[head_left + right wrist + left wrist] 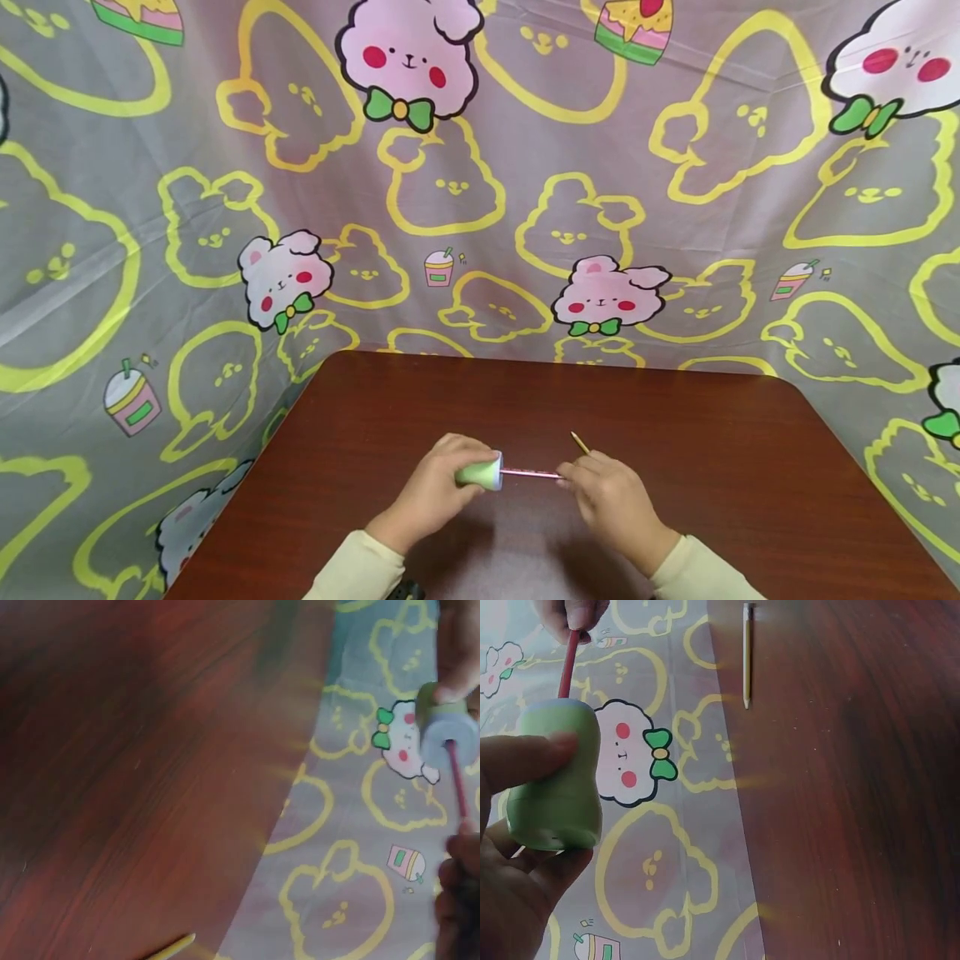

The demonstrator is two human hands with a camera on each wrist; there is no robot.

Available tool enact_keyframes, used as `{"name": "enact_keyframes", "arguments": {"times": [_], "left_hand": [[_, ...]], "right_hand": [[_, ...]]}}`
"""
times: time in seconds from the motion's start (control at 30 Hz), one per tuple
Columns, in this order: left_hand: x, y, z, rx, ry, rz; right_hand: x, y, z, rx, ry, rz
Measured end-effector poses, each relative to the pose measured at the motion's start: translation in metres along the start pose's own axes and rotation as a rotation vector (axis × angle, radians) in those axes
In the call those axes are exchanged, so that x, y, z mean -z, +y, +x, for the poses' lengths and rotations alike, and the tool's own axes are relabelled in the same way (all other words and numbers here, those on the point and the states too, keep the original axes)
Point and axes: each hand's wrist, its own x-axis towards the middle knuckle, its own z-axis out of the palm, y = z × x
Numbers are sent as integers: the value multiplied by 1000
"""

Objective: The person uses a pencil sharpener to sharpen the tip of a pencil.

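My left hand (431,492) grips a green pencil sharpener (559,806) with a waisted body, thumb laid along its side. The sharpener's pale bluish end, with a round hole (450,742) in it, faces my right hand (618,508). A pinkish-red pencil (528,473) stands with one end in that hole. Thumb and fingers of my right hand pinch the pencil's other end. Both hands are held over the table, with the pencil roughly level between them. The pencil's tip is hidden inside the sharpener.
A yellow pencil (747,656) lies on the dark brown wooden table (450,400), just beyond my right hand. Grey cloth (510,150) printed with yellow outlines and white bunny faces hangs behind and beside the table. Something black (406,591) shows by the left sleeve.
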Motion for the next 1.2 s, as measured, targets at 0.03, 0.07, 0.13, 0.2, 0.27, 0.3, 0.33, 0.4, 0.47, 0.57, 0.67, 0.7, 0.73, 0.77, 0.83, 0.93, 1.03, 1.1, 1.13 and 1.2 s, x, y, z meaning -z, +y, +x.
{"name": "enact_keyframes", "arguments": {"times": [0.03,0.07,0.13,0.2,0.27,0.3,0.33,0.4,0.47,0.57,0.67,0.7,0.73,0.77,0.83,0.93,1.03,1.1,1.13,1.2], "left_hand": [[-1,-1,0,-27,8,26],[-2,-1,0,-56,17,53],[-3,-2,-1,-106,31,95],[-4,-3,-1,-146,40,124],[-5,-3,-2,-171,45,128],[-5,-3,-2,-181,48,126],[-6,-4,-2,-190,53,125],[-6,-4,-2,-208,64,121],[-6,-3,-2,-219,77,122],[-7,-3,-1,-217,88,121],[-6,-3,0,-178,82,115],[-6,-3,0,-158,77,105],[-6,-3,0,-138,72,97],[-5,-3,0,-117,67,85],[-4,-3,-1,-80,63,66],[-2,-5,-4,-39,62,42],[-1,-6,-6,-2,62,27],[-1,-6,-7,23,57,16],[-1,-6,-7,35,52,11],[-1,-5,-7,58,40,0]], "right_hand": [[2,-1,1,-81,-76,69],[5,-2,2,-177,-169,160],[10,-2,5,-407,-352,376],[15,0,9,-660,-489,600],[17,5,13,-870,-582,776],[18,7,14,-940,-608,836],[18,8,15,-994,-623,883],[18,11,16,-1080,-644,955],[17,12,17,-1116,-658,988],[17,12,17,-1054,-663,932],[18,9,18,-916,-637,757],[18,7,18,-875,-616,675],[17,6,17,-838,-590,594],[17,4,16,-801,-561,516],[17,1,13,-712,-486,362],[15,-1,5,-509,-337,140],[12,1,-2,-282,-179,-15],[8,2,-4,-155,-92,-62],[6,2,-4,-98,-53,-72],[2,3,-4,2,8,-92]]}}
